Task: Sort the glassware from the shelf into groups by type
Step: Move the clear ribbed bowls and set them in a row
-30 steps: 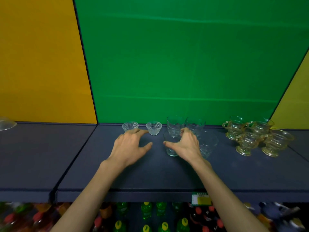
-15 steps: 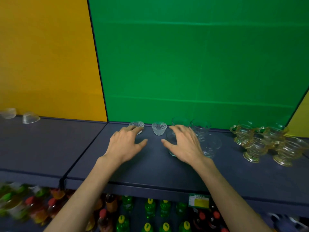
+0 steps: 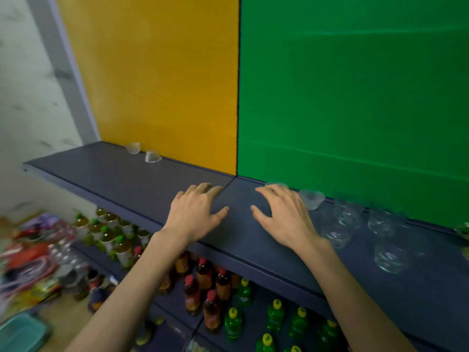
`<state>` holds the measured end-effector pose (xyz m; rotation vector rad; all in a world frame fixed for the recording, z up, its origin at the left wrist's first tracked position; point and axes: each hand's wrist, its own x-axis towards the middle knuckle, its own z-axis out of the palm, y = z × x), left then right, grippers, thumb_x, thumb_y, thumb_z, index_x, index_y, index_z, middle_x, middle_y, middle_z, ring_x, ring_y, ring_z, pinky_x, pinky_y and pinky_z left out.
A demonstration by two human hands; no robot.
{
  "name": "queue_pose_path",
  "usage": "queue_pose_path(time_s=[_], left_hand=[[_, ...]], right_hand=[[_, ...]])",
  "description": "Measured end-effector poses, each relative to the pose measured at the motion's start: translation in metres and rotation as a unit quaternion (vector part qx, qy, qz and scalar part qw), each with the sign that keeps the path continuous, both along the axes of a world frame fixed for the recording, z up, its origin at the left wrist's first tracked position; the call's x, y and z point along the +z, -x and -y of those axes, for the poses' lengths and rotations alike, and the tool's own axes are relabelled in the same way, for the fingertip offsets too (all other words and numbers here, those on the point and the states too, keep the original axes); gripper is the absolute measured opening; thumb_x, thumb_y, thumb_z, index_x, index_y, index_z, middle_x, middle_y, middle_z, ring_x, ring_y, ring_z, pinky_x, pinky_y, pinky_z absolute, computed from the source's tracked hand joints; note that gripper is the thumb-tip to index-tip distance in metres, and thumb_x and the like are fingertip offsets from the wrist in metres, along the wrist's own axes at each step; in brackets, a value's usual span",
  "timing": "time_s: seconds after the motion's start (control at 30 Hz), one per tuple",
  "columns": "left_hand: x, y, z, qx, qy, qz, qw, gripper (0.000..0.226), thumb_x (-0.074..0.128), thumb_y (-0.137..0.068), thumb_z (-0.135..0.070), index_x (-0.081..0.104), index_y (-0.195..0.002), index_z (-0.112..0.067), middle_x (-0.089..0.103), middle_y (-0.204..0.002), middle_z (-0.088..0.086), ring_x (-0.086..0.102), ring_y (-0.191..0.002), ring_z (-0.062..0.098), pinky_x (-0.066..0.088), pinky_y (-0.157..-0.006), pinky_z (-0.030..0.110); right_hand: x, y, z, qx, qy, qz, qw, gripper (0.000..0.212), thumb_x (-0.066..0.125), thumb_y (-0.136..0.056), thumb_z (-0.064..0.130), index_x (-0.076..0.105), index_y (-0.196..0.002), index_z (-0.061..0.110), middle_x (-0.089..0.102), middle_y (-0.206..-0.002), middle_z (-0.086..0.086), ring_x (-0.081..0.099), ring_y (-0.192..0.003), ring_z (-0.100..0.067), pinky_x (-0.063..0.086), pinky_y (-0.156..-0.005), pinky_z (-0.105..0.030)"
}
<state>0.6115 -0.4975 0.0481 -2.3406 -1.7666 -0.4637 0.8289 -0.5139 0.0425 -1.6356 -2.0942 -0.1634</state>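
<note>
1. Grip: neither hand holds anything. Left hand (image 3: 195, 214) and right hand (image 3: 284, 214) both hover over the shelf (image 3: 127, 181), palms down, fingers spread and loosely bent; contact with the surface can't be told.
2. Glassware — two small clear ribbed cups: one (image 3: 311, 202) just beside the right hand's fingers, the other (image 3: 275, 184) mostly hidden behind its fingertips, only the rim showing.
3. Clear tumblers (image 3: 340, 224) stand to the right of the right hand, blurred; exact count unclear, and at least one (image 3: 388, 255) sits nearer the front edge.
4. Two more small clear cups (image 3: 133, 148) (image 3: 152, 156) sit well apart on the left shelf section, against the yellow back panel (image 3: 162, 72).
5. Amber glass (image 3: 463, 229) is just visible at the right frame edge.
6. Surroundings — green back panel (image 3: 355, 97) behind the right section; bottles (image 3: 233, 323) with red, green and yellow caps on lower shelves.
</note>
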Motion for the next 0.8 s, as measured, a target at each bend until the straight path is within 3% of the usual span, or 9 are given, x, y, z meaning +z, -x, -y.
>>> queue_pose_path(time_s=[0.17,0.8], left_hand=[[0.0,0.066,0.003,0.043,0.01,0.004,0.999,0.066,0.039,-0.096,-0.066,0.037,-0.153,-0.034,0.042,-0.155,-0.002,0.043,-0.138,0.023,0.038,-0.106,0.043],[-0.03,0.348,-0.069,0.033,0.034,-0.009,0.999,0.069,0.038,-0.093,-0.069,0.032,-0.154,-0.035,0.04,-0.157,0.002,0.043,-0.138,0.026,0.039,-0.106,0.045]], right_hand=[[-0.002,0.063,-0.016,0.046,0.017,-0.008,0.999,0.051,0.047,-0.098,0.05,0.048,-0.142,0.024,0.051,-0.134,0.002,0.051,-0.121,-0.021,0.045,-0.096,-0.041],[-0.015,0.355,-0.099,0.015,0.036,0.011,0.999,0.049,0.049,-0.097,0.05,0.047,-0.141,0.028,0.049,-0.135,0.004,0.052,-0.121,-0.02,0.046,-0.094,-0.037]])
